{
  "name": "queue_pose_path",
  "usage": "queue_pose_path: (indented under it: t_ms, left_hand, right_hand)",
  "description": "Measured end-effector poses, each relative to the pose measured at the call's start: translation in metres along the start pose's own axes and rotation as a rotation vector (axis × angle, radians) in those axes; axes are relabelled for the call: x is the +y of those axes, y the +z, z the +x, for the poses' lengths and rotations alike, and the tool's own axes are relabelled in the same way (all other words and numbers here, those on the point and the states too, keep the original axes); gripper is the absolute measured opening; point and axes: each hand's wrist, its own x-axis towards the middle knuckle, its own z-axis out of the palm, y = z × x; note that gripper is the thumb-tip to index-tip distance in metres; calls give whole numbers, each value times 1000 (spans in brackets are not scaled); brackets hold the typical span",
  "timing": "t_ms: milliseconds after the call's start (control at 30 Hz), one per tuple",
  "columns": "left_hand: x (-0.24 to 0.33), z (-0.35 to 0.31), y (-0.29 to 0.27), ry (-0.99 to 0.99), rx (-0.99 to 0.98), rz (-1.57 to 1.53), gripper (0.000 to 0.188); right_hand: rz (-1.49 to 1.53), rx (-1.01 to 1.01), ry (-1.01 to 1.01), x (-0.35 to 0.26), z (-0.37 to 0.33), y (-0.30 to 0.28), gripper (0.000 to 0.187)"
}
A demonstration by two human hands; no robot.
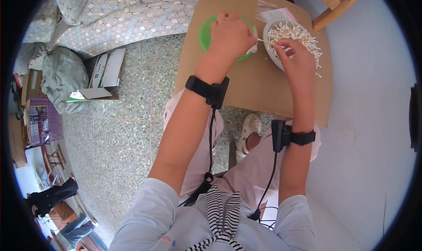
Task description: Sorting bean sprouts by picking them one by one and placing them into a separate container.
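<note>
My right hand [299, 59] is over a white bowl [269, 53] heaped with cotton swabs [303, 36]. Its thumb and forefinger pinch one cotton swab [266, 41], whose other end reaches the edge of my left hand [231, 36]. That left hand is above a green bowl [205, 34], palm down with its fingers curled. What those fingers hold is hidden beneath them. Something white and thin, perhaps plastic, shows beside its thumb at the green bowl's right rim.
Both bowls stand on a cardboard-topped table [259, 90] against a white wall [360, 101]. A clear plastic bag [277, 14] lies behind the white bowl, near a wooden chair [338, 7]. Left are a patterned cloth [132, 13], an opened carton [107, 70] and a purple cage [46, 121].
</note>
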Motion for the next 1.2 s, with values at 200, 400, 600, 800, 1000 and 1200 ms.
queue_pose_path:
  t_ms: [200, 400, 600, 800, 1000, 1200]
  left_hand:
    - [-4, 0, 7, 97, 11, -92, 20]
    - [3, 5, 4, 84, -85, -372, 17]
    - [-11, 4, 9, 71, 14, -318, 23]
    - [0, -1, 0, -10, 16, -161, 29]
    - [1, -3, -2, -36, 91, -29, 33]
    - [2, -3, -2, -13, 94, -94, 32]
  right_hand:
    - [-92, -58, -62, -7, 0, 5, 16]
    - [10, -84, 59, -18, 0, 15, 21]
    - [262, -11, 133, 2, 4, 9, 26]
    - [-324, -62, 70, 44, 0, 3, 28]
    - [-404, -104, 109, 36, 1, 7, 19]
    - [-436, -102, 101, 34, 3, 10, 15]
